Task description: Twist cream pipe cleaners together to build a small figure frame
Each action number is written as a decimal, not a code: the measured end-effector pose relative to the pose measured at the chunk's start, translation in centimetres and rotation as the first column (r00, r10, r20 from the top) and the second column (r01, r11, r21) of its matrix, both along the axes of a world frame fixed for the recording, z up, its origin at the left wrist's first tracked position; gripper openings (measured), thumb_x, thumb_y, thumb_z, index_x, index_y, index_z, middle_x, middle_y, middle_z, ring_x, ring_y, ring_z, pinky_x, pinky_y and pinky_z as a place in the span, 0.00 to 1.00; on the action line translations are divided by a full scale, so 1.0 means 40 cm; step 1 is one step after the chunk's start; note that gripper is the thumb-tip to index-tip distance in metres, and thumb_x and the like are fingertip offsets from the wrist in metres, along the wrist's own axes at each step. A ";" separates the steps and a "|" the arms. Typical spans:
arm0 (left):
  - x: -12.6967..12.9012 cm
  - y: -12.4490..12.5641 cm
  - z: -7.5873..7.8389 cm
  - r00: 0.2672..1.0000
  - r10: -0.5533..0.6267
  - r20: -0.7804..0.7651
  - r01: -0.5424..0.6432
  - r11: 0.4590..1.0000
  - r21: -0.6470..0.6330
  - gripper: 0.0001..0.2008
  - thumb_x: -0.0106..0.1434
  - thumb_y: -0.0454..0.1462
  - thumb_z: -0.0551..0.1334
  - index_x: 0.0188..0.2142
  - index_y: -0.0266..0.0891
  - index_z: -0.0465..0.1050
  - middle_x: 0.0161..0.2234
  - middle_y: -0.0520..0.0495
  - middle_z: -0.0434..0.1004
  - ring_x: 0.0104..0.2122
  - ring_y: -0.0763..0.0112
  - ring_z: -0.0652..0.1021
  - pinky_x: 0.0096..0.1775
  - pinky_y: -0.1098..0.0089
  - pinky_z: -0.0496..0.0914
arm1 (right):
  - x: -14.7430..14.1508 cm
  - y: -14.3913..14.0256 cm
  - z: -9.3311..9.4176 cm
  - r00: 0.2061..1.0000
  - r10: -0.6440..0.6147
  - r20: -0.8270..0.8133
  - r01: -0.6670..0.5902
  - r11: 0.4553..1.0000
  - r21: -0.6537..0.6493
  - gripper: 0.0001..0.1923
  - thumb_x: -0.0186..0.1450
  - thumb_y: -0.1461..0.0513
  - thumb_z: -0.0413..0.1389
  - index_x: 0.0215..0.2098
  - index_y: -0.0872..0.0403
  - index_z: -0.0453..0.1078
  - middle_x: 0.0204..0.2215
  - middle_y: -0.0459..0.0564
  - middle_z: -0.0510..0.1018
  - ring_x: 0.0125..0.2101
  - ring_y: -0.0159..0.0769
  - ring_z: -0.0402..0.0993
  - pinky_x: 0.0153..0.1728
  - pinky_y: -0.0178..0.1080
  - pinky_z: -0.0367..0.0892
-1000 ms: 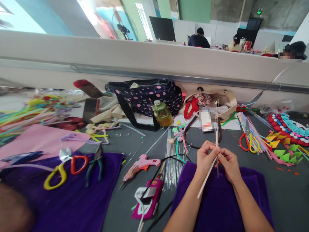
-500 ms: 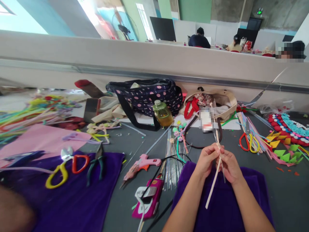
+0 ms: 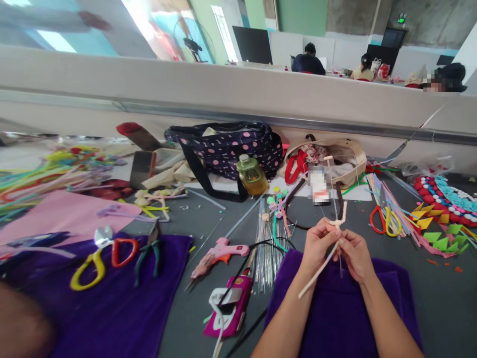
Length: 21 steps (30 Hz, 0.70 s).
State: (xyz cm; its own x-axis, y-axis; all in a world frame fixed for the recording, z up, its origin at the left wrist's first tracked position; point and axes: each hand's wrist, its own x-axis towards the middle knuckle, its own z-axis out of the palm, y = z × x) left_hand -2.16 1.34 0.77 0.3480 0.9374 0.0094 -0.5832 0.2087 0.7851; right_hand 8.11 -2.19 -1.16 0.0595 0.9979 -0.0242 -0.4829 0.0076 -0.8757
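My left hand (image 3: 321,243) is closed in a pinch around a cream pipe cleaner (image 3: 316,278), whose long tail slants down to the left across my wrist. Its upper part forks above the fingers, with a bent arm rising to the right. My right hand (image 3: 355,254) pinches the same piece just below the fork, fingertips touching those of the left hand. Thin clear or wire strands (image 3: 341,266) stick out above and below the fingers. Both hands are over a folded purple cloth (image 3: 335,328).
A pink glue gun (image 3: 223,251) and a magenta box (image 3: 233,308) with cables lie to the left. Scissors (image 3: 89,268) and pliers (image 3: 151,253) rest on another purple cloth. Behind stand a bottle (image 3: 251,176) and a polka-dot bag (image 3: 223,144). More scissors (image 3: 385,219) lie at right.
The pipe cleaner's lower tail has swung left, and its top now shows a fork with an arm bent to the right. A blurred arm has appeared at the upper left.
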 end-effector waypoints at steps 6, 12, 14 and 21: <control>0.003 -0.001 0.014 0.962 0.199 -0.188 -0.177 0.976 0.129 0.10 0.50 0.38 0.69 0.22 0.33 0.72 0.31 0.52 0.64 0.18 0.85 0.69 0.16 0.80 0.64 | 0.004 0.007 -0.011 0.968 -0.083 0.235 0.070 0.996 0.063 0.09 0.60 0.58 0.60 0.28 0.55 0.71 0.20 0.41 0.70 0.19 0.26 0.66 0.21 0.29 0.68; 0.006 -0.002 0.002 0.994 -0.020 -0.109 0.019 1.000 -0.009 0.12 0.52 0.42 0.68 0.27 0.34 0.73 0.32 0.51 0.67 0.16 0.83 0.69 0.13 0.78 0.62 | -0.003 0.004 0.003 0.999 -0.034 -0.012 0.033 0.998 -0.047 0.09 0.57 0.57 0.62 0.29 0.55 0.73 0.17 0.40 0.68 0.16 0.24 0.62 0.18 0.29 0.67; 0.005 -0.001 -0.004 0.991 -0.112 -0.067 0.107 0.991 -0.076 0.13 0.52 0.43 0.67 0.30 0.34 0.74 0.30 0.51 0.68 0.14 0.82 0.69 0.13 0.78 0.61 | -0.005 0.003 0.009 0.996 -0.001 -0.094 -0.006 0.997 -0.077 0.09 0.56 0.57 0.62 0.32 0.55 0.74 0.17 0.39 0.68 0.15 0.24 0.61 0.17 0.28 0.66; -0.004 0.012 -0.013 0.999 -0.027 -0.043 0.021 0.990 -0.141 0.11 0.49 0.39 0.70 0.26 0.32 0.76 0.30 0.46 0.74 0.23 0.78 0.73 0.23 0.77 0.67 | 0.000 0.002 0.020 0.992 0.051 -0.119 -0.065 0.992 -0.112 0.08 0.56 0.59 0.63 0.31 0.56 0.74 0.18 0.41 0.68 0.16 0.24 0.62 0.17 0.28 0.67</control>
State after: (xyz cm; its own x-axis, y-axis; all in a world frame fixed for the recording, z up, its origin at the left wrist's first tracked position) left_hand -2.30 1.81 0.27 0.3677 0.9196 -0.1381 -0.5418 0.3325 0.7720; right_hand 8.12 -2.13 -0.37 -0.0081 0.9897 -0.1429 -0.5777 -0.1213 -0.8071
